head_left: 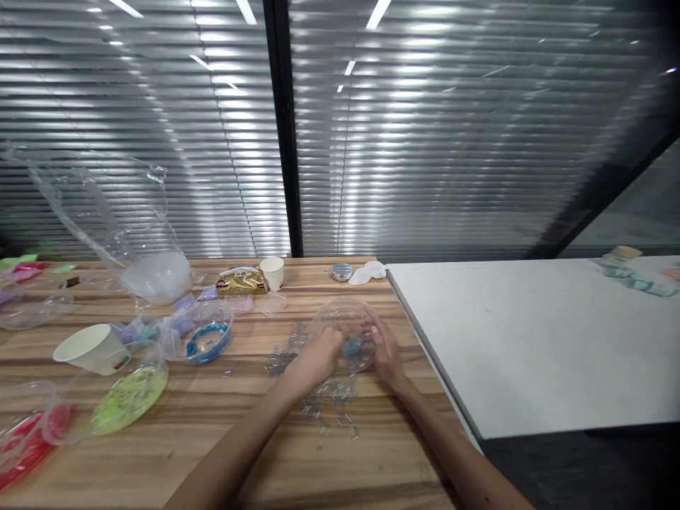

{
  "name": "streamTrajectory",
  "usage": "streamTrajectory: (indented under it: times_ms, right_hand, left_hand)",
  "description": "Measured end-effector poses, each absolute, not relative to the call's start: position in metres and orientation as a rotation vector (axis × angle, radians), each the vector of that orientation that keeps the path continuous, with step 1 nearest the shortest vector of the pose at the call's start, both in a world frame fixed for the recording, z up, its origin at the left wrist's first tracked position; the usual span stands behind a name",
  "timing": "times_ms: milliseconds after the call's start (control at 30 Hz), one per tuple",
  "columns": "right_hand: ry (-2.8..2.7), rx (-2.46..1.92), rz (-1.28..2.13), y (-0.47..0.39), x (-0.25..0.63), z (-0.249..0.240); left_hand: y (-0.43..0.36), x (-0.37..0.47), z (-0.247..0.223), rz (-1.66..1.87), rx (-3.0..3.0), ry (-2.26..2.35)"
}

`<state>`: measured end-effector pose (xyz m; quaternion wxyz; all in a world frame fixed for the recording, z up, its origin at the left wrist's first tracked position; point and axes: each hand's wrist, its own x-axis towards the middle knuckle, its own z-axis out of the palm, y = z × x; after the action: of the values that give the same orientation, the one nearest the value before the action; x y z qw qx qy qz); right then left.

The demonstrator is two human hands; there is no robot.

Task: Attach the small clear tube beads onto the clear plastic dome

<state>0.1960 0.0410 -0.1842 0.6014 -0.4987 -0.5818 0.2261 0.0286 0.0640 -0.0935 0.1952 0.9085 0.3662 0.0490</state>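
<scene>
A round clear plastic bowl stands on the wooden table between my hands. Inside it lies a small pale-blue lump. My left hand reaches over the bowl's left side with its fingers curled closed; whatever they hold is hidden. At the bowl's right side, my right hand has its fingers bent around the wall, gripping it. Many small shiny pieces, too small to name, are scattered on the table in front of the bowl, with more beside my left wrist.
To the left are clear tubs with blue, lime-green and red contents. A tipped paper cup lies among them. Behind are a gold packet, an upright cup, a round tin and a tissue.
</scene>
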Motion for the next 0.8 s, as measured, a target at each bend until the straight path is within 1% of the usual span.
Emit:
streamTrajectory:
  times_ms: [67,300,533,800]
  right_hand:
    - [-1.368,-1.166,0.488,0.041,0.196,-0.183]
    - [-1.457,-1.176,0.418,0.041,0.198,-0.183]
    - [-1.458,-1.137,0.415,0.043,0.196,-0.185]
    - [-1.551,-1.131,0.299,0.042,0.194,-0.180]
  left_hand:
    - [0.066,0.030,-0.098,0.032,2.581,1.064]
    - [0.063,0.039,-0.098,-0.147,2.666,1.085]
    - [0.067,0.042,-0.096,-0.125,2.692,1.154]
    - [0.065,0.048,-0.111,-0.057,2.773,1.173]
